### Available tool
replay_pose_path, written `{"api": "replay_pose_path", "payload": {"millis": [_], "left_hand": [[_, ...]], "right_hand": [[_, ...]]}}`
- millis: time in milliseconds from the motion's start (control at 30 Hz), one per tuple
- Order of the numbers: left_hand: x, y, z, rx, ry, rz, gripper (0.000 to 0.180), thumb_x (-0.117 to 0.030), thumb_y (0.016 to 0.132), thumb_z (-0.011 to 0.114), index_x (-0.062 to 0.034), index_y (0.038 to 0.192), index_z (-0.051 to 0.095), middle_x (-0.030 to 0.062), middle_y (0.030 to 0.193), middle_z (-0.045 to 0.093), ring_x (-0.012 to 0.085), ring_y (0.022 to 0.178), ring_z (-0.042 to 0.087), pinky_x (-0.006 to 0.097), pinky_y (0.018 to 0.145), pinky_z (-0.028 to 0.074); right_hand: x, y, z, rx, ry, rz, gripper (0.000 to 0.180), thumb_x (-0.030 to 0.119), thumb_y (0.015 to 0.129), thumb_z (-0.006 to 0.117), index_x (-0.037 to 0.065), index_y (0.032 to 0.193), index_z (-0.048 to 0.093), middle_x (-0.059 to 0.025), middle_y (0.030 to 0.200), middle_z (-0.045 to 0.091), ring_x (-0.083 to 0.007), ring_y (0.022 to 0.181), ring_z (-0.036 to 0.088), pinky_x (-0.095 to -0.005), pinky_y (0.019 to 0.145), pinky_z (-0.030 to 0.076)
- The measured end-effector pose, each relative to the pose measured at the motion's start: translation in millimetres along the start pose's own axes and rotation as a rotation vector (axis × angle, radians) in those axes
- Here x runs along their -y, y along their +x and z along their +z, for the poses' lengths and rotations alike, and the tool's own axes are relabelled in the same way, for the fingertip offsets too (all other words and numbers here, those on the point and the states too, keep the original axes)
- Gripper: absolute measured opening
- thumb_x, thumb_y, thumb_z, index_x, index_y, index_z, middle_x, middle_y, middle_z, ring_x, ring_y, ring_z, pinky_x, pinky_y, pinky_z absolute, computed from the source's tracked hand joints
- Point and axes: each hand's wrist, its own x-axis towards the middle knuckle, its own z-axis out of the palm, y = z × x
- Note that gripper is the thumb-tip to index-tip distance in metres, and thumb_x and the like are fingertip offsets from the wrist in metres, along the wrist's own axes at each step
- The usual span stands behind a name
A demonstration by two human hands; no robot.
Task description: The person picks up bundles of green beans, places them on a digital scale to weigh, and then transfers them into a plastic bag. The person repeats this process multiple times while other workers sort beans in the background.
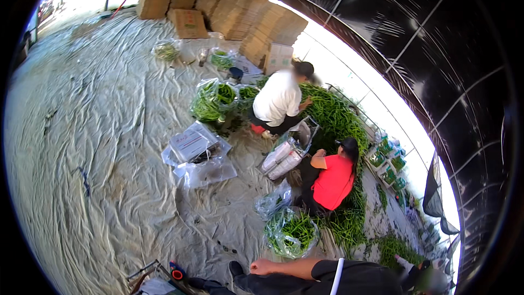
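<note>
Neither of my hands shows in the head view. Along the lower edge a person in dark clothes (371, 279) stands close on my right; I take the bare forearm and closed fist (263, 266) there for theirs, and cannot make out anything in that fist. A clear bag of long green peppers (293, 234) sits on the ground just ahead. Beside it lies a crumpled clear bag (273, 202). A person in a red shirt (334, 180) and another in a white shirt (277, 98) crouch at a long pile of green peppers (338, 114).
A creased pale ground sheet (98, 147) spreads across the left. Flat cartons (210, 0) are stacked at the back. Bagged peppers (210, 101) and a white box (194, 141) on plastic stand mid-floor. A metal-framed item (153, 276) lies lower left. Dark sheeting (415, 27) arches over the right.
</note>
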Motion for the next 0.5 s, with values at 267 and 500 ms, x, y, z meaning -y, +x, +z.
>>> {"api": "replay_pose_path", "payload": {"millis": [267,500], "left_hand": [[2.1,-0.3,1.6,-0.213,0.075,0.189,0.031,-0.023,0.092,0.064,-0.0018,0.114,0.063,0.013,0.094,0.063,0.0305,0.086,0.064,0.041,0.071,0.052],[-3.2,6.0,-5.3,-0.286,0.11,0.244,0.03,-0.022,0.093,0.061,-0.0017,0.114,0.064,0.0152,0.099,0.063,0.0326,0.092,0.062,0.045,0.076,0.05]], "right_hand": [[-29.1,-12.6,30.5,0.007,0.02,0.084,0.035,0.039,0.083,0.061,0.008,0.094,0.074,-0.0146,0.089,0.073,-0.0323,0.083,0.07,-0.0439,0.073,0.053],[-18.7,6.0,34.7,-0.097,0.109,0.012,0.035,0.04,0.083,0.061,0.009,0.094,0.073,-0.0147,0.09,0.072,-0.0338,0.084,0.069,-0.0454,0.074,0.052]]}}
